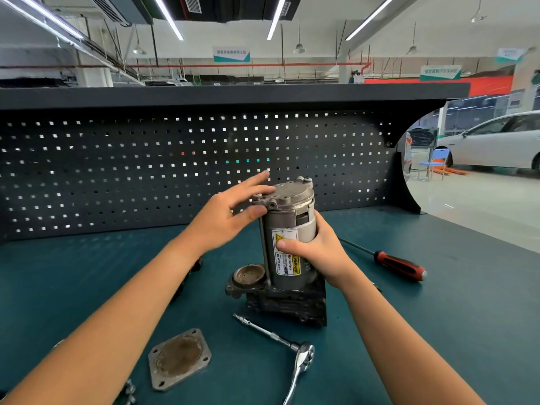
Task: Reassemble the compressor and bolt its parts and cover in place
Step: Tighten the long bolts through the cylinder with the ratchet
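R hand [318, 252] grips compressor [282, 223] — ratchet [304, 353], cover plate [179, 359], screwdriver [400, 266] lie near.

the compressor [289, 244] stands upright on the teal bench top [438, 331] before a dark pegboard [146, 171]. the right hand [315, 252] grips its grey cylinder at the warning label, and the left hand [230, 217] lays straight fingers on the top cap [287, 194], thumb just below. a ratchet [292, 349] and a flat plate [179, 359] lie nearer, a red-handled screwdriver [400, 266] to the right.
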`<action>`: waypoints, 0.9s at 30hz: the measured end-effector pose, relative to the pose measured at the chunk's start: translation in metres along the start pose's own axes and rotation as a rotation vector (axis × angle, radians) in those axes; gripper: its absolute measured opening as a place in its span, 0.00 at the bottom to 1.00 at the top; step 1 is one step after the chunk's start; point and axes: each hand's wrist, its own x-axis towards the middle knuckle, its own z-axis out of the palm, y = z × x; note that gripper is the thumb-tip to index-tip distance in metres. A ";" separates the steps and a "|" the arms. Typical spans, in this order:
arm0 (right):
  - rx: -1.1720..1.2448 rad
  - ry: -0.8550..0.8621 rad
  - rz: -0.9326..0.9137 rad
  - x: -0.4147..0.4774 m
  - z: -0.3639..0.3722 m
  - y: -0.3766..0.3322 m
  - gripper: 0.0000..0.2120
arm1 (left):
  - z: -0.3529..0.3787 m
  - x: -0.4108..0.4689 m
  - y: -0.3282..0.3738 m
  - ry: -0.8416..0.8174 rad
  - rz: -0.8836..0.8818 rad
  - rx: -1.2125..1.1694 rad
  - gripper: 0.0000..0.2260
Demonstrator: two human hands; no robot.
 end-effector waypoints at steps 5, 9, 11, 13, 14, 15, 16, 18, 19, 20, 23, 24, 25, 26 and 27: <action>0.006 -0.020 0.012 0.002 -0.003 0.002 0.41 | 0.008 0.007 -0.010 0.008 0.216 0.188 0.28; 0.001 -0.026 -0.001 0.001 -0.002 0.001 0.42 | 0.015 0.008 -0.012 0.095 0.256 0.142 0.34; 0.002 -0.018 -0.003 0.001 -0.002 0.001 0.42 | 0.018 0.008 -0.012 0.130 0.253 0.123 0.33; 0.006 -0.018 0.004 0.001 -0.002 0.002 0.41 | 0.018 0.008 -0.013 0.117 0.244 0.088 0.33; 0.010 -0.022 0.008 0.001 -0.002 0.002 0.41 | 0.017 0.007 -0.013 0.096 0.224 0.065 0.32; 0.013 -0.028 0.015 0.002 -0.003 0.002 0.41 | 0.015 0.007 -0.012 0.067 0.184 0.034 0.30; 0.017 -0.037 0.023 0.002 -0.003 0.002 0.42 | 0.012 0.006 -0.012 0.036 0.125 0.000 0.28; 0.035 -0.056 0.036 0.003 -0.004 0.001 0.44 | 0.006 0.007 -0.010 -0.020 0.001 -0.067 0.23; 0.047 -0.061 0.042 0.003 -0.005 0.001 0.46 | 0.004 0.008 -0.010 -0.052 -0.050 -0.098 0.21; 0.060 -0.061 0.048 0.004 -0.005 0.001 0.48 | 0.002 0.009 -0.010 -0.083 -0.084 -0.120 0.19; 0.087 -0.068 0.056 0.005 -0.006 0.001 0.50 | 0.002 0.006 -0.007 -0.111 -0.120 -0.129 0.19; 0.097 -0.078 0.058 0.005 -0.006 0.001 0.49 | 0.002 0.005 -0.006 -0.087 -0.118 -0.109 0.20; 0.110 -0.085 0.059 0.004 -0.007 0.002 0.47 | 0.003 0.004 -0.004 -0.053 -0.106 -0.062 0.24; 0.129 -0.087 0.059 0.004 -0.008 0.004 0.44 | 0.003 0.003 -0.002 -0.018 -0.079 0.013 0.31; 0.148 -0.086 0.056 0.004 -0.010 0.005 0.40 | 0.005 0.003 0.001 0.010 -0.046 0.095 0.39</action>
